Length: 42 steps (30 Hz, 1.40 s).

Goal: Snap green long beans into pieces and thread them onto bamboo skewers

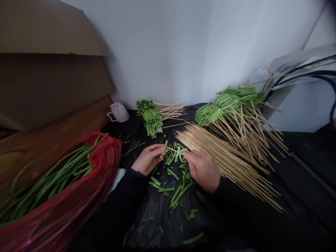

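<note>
My left hand [151, 158] pinches a short piece of green bean [166, 144] between thumb and fingertips, at the far end of a thin wooden skewer [172, 149]. The skewer's other end runs into my right hand [203, 169], whose fingers are closed on it. A few bean pieces [178, 154] sit across the skewer close to the right fingers. Under both hands, loose cut bean pieces [177, 196] lie scattered over a black plastic sheet [147, 227]. How far the skewer goes through the left-hand piece cannot be made out.
Bare skewers [228, 161] lie in a wide pile at right. Behind them is a heap of bean-loaded skewers [233, 101], with a smaller loaded bundle [151, 119] ahead. A red bag [86, 196] of long beans [60, 171], a white mug [119, 112] and a cardboard box [52, 80] stand left.
</note>
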{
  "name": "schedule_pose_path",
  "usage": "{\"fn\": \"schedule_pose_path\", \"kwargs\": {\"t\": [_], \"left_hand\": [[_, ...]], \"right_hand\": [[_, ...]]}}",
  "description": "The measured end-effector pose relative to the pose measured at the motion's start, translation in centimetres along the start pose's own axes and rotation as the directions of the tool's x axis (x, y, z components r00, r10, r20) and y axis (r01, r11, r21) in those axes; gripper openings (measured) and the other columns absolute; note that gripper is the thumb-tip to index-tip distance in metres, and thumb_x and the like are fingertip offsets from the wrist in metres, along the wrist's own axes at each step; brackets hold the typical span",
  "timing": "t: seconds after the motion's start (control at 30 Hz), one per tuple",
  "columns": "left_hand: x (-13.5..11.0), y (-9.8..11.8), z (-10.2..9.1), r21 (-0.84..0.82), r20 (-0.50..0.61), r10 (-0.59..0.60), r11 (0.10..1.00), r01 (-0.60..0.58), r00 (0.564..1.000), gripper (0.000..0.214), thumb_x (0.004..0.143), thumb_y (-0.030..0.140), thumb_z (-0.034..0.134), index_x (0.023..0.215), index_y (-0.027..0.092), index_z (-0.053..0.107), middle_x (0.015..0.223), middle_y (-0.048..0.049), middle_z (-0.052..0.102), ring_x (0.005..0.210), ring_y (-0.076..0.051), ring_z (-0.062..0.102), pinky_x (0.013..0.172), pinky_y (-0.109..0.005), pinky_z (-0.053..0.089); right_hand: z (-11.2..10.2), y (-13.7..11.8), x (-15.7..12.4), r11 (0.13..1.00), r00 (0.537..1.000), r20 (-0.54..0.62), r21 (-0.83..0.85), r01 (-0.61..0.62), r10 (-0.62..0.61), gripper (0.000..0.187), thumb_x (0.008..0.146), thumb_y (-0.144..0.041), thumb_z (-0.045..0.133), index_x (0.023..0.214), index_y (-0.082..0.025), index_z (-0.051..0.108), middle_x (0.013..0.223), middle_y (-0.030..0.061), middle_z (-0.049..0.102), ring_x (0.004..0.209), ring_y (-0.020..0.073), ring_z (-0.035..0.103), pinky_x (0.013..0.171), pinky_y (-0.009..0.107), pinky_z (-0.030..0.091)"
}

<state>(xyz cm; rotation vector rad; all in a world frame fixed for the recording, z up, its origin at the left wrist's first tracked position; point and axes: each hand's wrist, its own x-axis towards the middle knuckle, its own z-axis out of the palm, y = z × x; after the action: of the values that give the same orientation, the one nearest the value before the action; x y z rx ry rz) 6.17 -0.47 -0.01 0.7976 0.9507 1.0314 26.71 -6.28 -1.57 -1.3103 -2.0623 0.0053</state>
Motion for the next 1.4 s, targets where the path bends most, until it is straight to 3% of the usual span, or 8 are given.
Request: {"fn": "schedule_pose_path", "kwargs": {"t": [0.3, 0.9, 1.1, 1.3, 1.4], "left_hand": [[-0.3, 0.3, 0.3, 0.045, -0.003, 0.007, 0.999, -0.007, 1.000, 0.027, 0.053, 0.020, 0.091, 0.072, 0.011, 0.075, 0.064, 0.0000, 0.066, 0.053, -0.004, 0.054, 0.052, -0.014, 0.044], [-0.4, 0.2, 0.3, 0.127, 0.006, 0.026, 0.992, -0.026, 1.000, 0.028, 0.051, 0.025, 0.092, 0.070, 0.011, 0.076, 0.064, -0.0004, 0.066, 0.054, -0.004, 0.051, 0.050, -0.015, 0.038], [-0.5, -0.6, 1.0, 0.259, 0.096, 0.031, 0.964, -0.055, 0.995, 0.028, 0.052, 0.028, 0.090, 0.070, 0.012, 0.077, 0.059, 0.0003, 0.062, 0.053, -0.005, 0.047, 0.051, -0.019, 0.035], [-0.3, -0.9, 1.0, 0.328, 0.093, 0.137, 0.931, -0.160, 0.986, 0.028, 0.058, 0.035, 0.087, 0.075, 0.014, 0.077, 0.065, -0.0013, 0.068, 0.057, -0.008, 0.050, 0.056, -0.022, 0.036], [0.1, -1.0, 0.6, 0.469, 0.052, 0.244, 0.850, -0.239, 0.968, 0.028, 0.065, 0.039, 0.081, 0.080, 0.015, 0.077, 0.077, -0.0049, 0.073, 0.067, -0.013, 0.058, 0.065, -0.025, 0.042]], "right_hand": [[0.0, -0.1, -0.1, 1.000, 1.000, -0.010, -0.005, 0.005, -0.005, 0.030, 0.095, -0.015, 0.040, 0.101, -0.016, 0.069, 0.077, 0.0049, 0.065, 0.069, 0.0166, 0.060, 0.062, 0.028, 0.036], [0.3, -0.2, -0.3, 0.998, 0.999, -0.043, 0.067, 0.001, 0.002, 0.028, 0.094, -0.014, 0.043, 0.099, -0.016, 0.070, 0.084, 0.0063, 0.069, 0.077, 0.0176, 0.064, 0.069, 0.027, 0.040], [0.5, -0.8, -0.1, 0.999, 1.000, -0.011, 0.018, 0.029, -0.029, 0.030, 0.095, -0.014, 0.040, 0.100, -0.016, 0.070, 0.076, 0.0046, 0.065, 0.069, 0.0166, 0.062, 0.063, 0.028, 0.037], [-0.2, -0.1, 0.5, 1.000, 0.997, -0.077, 0.015, 0.004, -0.003, 0.028, 0.094, -0.014, 0.043, 0.101, -0.017, 0.070, 0.082, 0.0054, 0.069, 0.076, 0.0180, 0.065, 0.068, 0.027, 0.041], [-0.6, 1.2, 0.8, 0.998, 0.986, -0.155, 0.021, -0.057, 0.059, 0.028, 0.094, -0.013, 0.043, 0.099, -0.017, 0.070, 0.090, 0.0072, 0.071, 0.086, 0.0191, 0.066, 0.075, 0.027, 0.044]]}}
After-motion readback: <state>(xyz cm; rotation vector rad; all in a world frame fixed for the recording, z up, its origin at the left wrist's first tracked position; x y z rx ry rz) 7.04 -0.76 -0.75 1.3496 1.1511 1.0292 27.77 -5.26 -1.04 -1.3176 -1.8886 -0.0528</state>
